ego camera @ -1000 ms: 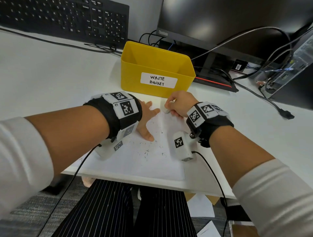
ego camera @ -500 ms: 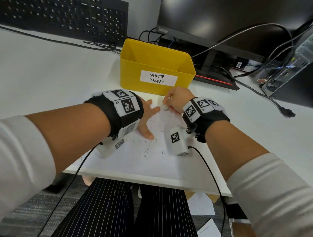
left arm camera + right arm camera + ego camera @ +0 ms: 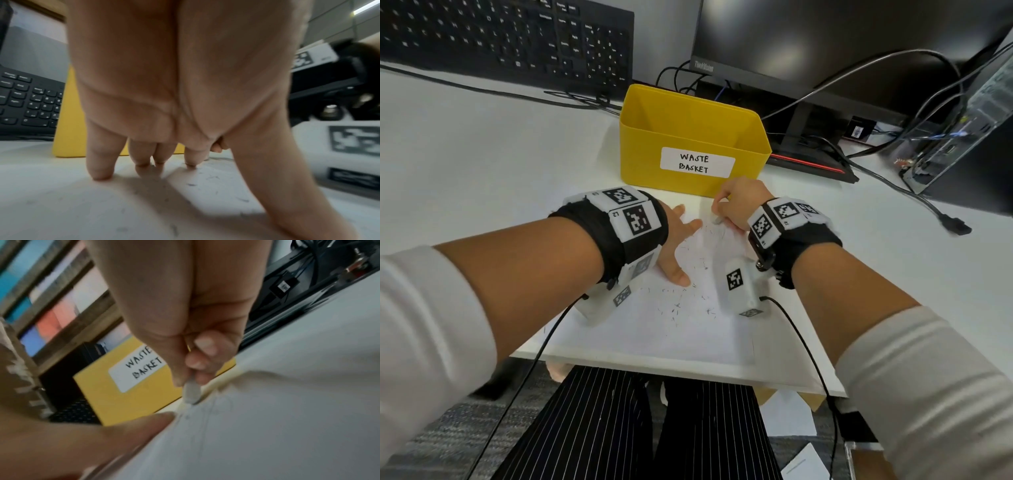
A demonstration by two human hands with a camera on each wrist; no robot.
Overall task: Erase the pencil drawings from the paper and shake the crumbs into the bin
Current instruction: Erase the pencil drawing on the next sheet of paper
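Observation:
A white sheet of paper (image 3: 661, 329) lies at the desk's near edge, strewn with dark eraser crumbs (image 3: 674, 308). My left hand (image 3: 678, 240) lies flat on the paper with fingers spread, and the fingertips (image 3: 100, 175) press down on it. My right hand (image 3: 736, 205) pinches a small white eraser (image 3: 191, 392) against the paper's far end, just in front of the bin. Faint pencil lines (image 3: 717, 233) show beside the eraser (image 3: 717, 221). The yellow bin (image 3: 688, 137), labelled WASTE BASKET, stands directly behind both hands.
A black keyboard (image 3: 510, 41) sits at the back left. A monitor (image 3: 825, 44) on its stand, several cables (image 3: 893, 185) and a computer case (image 3: 962, 137) fill the back right. The desk edge (image 3: 688, 373) runs just below the paper.
My right hand with the eraser has shifted slightly across the paper's far end. The left hand has stayed flat on the paper.

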